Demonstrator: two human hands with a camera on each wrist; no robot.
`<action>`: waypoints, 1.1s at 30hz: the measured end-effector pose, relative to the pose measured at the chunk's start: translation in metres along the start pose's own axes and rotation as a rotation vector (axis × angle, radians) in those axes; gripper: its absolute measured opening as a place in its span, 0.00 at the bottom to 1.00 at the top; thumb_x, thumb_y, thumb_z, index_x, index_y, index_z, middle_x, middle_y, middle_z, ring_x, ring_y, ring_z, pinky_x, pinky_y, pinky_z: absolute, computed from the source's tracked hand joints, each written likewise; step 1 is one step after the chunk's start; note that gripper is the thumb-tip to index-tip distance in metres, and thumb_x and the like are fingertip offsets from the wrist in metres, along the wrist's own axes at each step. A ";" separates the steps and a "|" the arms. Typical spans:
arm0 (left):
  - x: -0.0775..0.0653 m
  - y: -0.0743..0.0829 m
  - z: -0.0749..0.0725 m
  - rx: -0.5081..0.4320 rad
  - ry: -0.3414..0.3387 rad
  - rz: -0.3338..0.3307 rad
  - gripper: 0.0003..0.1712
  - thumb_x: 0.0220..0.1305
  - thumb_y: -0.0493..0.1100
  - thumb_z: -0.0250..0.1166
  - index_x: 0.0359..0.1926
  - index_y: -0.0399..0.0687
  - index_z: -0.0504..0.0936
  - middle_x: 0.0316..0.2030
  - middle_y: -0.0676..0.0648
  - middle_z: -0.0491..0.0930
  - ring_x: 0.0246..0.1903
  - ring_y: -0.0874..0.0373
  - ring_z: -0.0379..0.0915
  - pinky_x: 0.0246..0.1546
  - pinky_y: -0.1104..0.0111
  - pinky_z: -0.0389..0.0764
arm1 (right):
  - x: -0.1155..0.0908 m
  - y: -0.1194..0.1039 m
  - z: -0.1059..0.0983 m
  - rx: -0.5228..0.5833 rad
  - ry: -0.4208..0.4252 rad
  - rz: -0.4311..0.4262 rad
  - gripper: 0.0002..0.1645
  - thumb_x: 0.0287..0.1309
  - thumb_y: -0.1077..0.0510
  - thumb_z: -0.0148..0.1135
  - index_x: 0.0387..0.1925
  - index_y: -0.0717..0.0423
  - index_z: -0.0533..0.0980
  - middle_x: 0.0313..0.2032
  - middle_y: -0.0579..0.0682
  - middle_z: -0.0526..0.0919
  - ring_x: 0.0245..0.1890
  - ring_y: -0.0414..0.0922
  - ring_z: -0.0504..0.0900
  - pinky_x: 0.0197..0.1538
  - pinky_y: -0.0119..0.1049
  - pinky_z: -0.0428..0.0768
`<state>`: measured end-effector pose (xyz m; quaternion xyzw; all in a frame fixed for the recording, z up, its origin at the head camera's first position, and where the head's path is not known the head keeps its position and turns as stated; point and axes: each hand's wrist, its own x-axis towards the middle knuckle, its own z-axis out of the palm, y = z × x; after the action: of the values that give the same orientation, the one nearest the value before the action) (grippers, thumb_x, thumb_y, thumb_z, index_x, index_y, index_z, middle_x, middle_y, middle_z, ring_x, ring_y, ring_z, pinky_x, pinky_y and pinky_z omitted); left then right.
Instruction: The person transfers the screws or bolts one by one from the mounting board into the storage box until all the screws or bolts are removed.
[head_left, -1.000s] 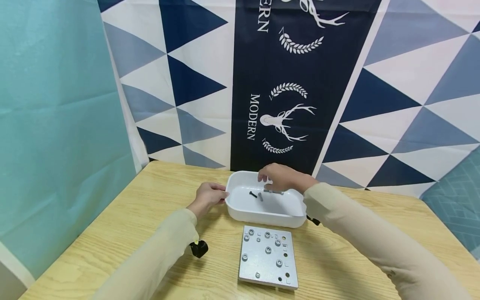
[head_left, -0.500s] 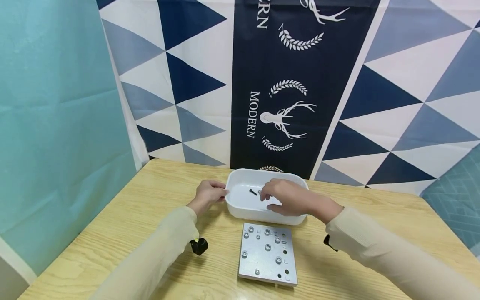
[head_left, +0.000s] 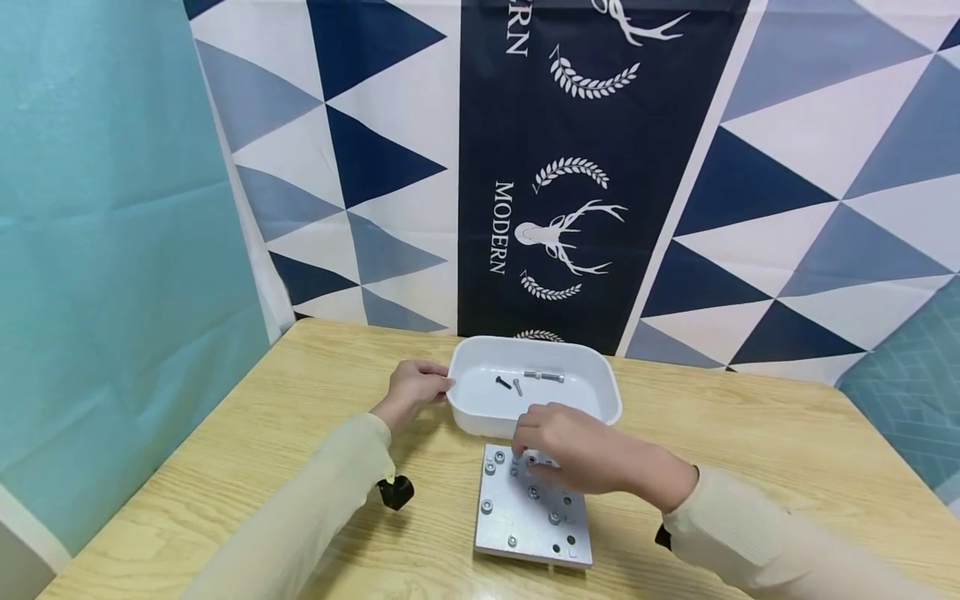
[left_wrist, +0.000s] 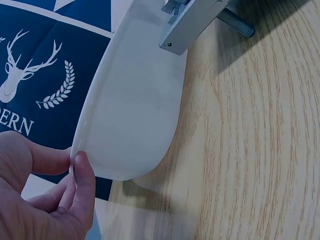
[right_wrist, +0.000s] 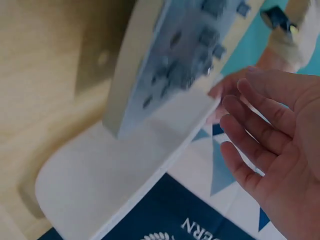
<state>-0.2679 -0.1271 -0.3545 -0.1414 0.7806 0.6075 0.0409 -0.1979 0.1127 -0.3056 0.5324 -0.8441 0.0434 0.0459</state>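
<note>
My left hand pinches the left end of a white plastic tray; in the left wrist view its thumb and fingers clasp the rim. Inside the tray lie a dark screw, a short grey screw and longer silver hardware. My right hand hovers over the far right part of a silver metal plate fitted with several socket-head bolts. The right wrist view shows this hand's fingers loosely bent, with nothing between them. Part of the plate is hidden beneath it.
The tray stands directly behind the plate on a wooden table. A patterned cloth hangs behind the table, and a teal curtain lies to the left. Dark wrist-worn devices stick out below both sleeves.
My right hand has come from inside the tray toward me, and is now over the plate. The tray's contents are uncovered. My left hand keeps its hold on the rim.
</note>
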 end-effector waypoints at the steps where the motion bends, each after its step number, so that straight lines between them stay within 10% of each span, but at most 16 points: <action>1: 0.000 0.000 0.000 0.001 0.000 0.002 0.13 0.58 0.34 0.66 0.45 0.35 0.82 0.46 0.37 0.80 0.30 0.59 0.77 0.46 0.63 0.86 | -0.001 -0.003 0.001 -0.009 -0.008 -0.011 0.09 0.52 0.58 0.69 0.37 0.49 0.81 0.36 0.40 0.82 0.39 0.35 0.77 0.48 0.32 0.81; 33: -0.001 0.000 0.001 -0.006 -0.010 0.010 0.14 0.58 0.33 0.65 0.46 0.35 0.81 0.45 0.36 0.81 0.29 0.60 0.77 0.49 0.60 0.85 | -0.020 -0.051 0.028 -0.108 0.050 -0.235 0.09 0.53 0.55 0.68 0.35 0.42 0.77 0.32 0.34 0.77 0.36 0.31 0.72 0.44 0.25 0.76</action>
<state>-0.2669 -0.1259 -0.3550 -0.1345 0.7792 0.6108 0.0413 -0.1438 0.1049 -0.3344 0.6230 -0.7758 0.0054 0.1001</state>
